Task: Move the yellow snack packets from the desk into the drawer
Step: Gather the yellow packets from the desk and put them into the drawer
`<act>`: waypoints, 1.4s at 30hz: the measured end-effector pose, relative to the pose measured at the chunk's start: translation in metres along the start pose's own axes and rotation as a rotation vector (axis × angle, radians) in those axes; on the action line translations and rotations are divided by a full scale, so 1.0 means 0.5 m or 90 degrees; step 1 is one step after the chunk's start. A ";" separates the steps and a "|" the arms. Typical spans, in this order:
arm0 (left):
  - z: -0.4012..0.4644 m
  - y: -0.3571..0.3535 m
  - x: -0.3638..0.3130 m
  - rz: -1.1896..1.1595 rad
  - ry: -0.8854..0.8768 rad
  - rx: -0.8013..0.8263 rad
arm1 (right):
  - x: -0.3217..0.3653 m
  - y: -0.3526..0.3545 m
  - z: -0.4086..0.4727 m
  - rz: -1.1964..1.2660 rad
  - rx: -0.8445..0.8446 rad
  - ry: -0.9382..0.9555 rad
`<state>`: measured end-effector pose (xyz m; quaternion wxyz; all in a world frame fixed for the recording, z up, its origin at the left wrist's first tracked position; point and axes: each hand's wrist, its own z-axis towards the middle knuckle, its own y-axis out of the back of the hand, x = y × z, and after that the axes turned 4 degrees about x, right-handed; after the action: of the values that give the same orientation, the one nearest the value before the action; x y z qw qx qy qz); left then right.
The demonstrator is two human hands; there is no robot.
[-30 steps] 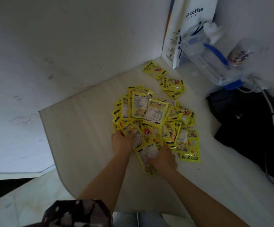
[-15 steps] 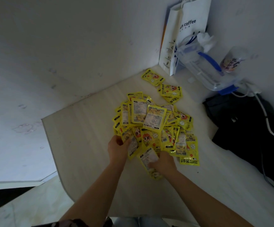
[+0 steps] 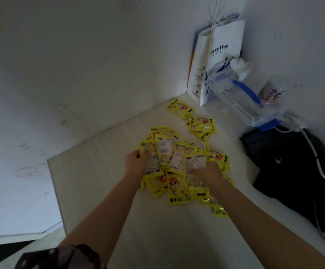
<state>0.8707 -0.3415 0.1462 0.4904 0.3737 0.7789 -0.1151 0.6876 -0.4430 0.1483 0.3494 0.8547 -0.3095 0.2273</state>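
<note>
A heap of several yellow snack packets (image 3: 177, 152) lies in the middle of the pale wooden desk (image 3: 99, 181). My left hand (image 3: 136, 162) grips the left side of the heap, fingers curled round packets. My right hand (image 3: 208, 172) is curled into the right side, holding packets from that edge. More packets (image 3: 174, 188) lie flat beneath and in front of my hands. Two small groups sit apart near the back corner: one packet (image 3: 180, 108) and a short stack (image 3: 202, 124). No drawer is in view.
A white paper coffee bag (image 3: 221, 55) leans in the back corner. Beside it stands a clear plastic box with blue clips (image 3: 241, 101) and a printed cup (image 3: 272, 90). A black bag (image 3: 289, 162) with a white cable (image 3: 316, 158) fills the right side. The desk's left edge drops off.
Both hands have moved forward from the near edge of the heap into its sides and gathered packets together. The camera has tilted up.
</note>
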 end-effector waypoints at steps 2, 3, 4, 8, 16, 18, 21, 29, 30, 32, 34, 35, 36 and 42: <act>0.017 -0.015 -0.019 0.037 -0.005 0.003 | 0.024 0.000 0.014 0.009 0.010 0.001; 0.026 -0.023 -0.026 0.059 -0.007 0.009 | 0.035 -0.001 0.021 0.016 0.014 0.000; 0.033 -0.030 -0.033 0.080 -0.011 0.018 | 0.044 -0.003 0.027 0.023 0.016 -0.001; 0.061 -0.058 -0.040 0.157 -0.018 0.034 | 0.069 -0.015 0.045 0.040 0.010 0.002; 0.090 -0.096 -0.041 0.297 -0.019 0.008 | 0.070 -0.042 0.090 -0.048 -0.012 -0.010; 0.094 -0.105 -0.041 0.315 -0.016 -0.006 | 0.068 -0.044 0.097 -0.082 -0.027 0.001; 0.097 -0.117 -0.038 0.330 -0.016 -0.012 | 0.061 -0.049 0.105 -0.130 -0.053 0.009; 0.089 -0.142 -0.034 0.319 -0.038 -0.011 | 0.065 -0.074 0.120 -0.212 -0.052 0.015; 0.090 -0.143 -0.032 0.321 -0.035 -0.013 | 0.062 -0.073 0.122 -0.224 -0.063 0.016; 0.095 -0.143 -0.024 0.329 -0.029 -0.028 | 0.059 -0.071 0.120 -0.242 -0.084 0.019; 0.096 -0.139 -0.020 0.332 -0.031 -0.042 | 0.058 -0.071 0.117 -0.249 -0.086 0.042; 0.096 -0.137 -0.017 0.330 -0.033 -0.043 | 0.057 -0.073 0.118 -0.255 -0.082 0.055; 0.096 -0.136 -0.014 0.327 -0.036 -0.040 | 0.056 -0.075 0.120 -0.257 -0.076 0.065; 0.097 -0.137 -0.003 0.348 -0.054 -0.030 | 0.044 -0.085 0.133 -0.269 -0.096 0.091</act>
<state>0.8565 -0.4165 0.1107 0.5440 0.5536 0.6301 0.0239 0.7438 -0.4761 0.0988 0.4732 0.8536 -0.1148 0.1850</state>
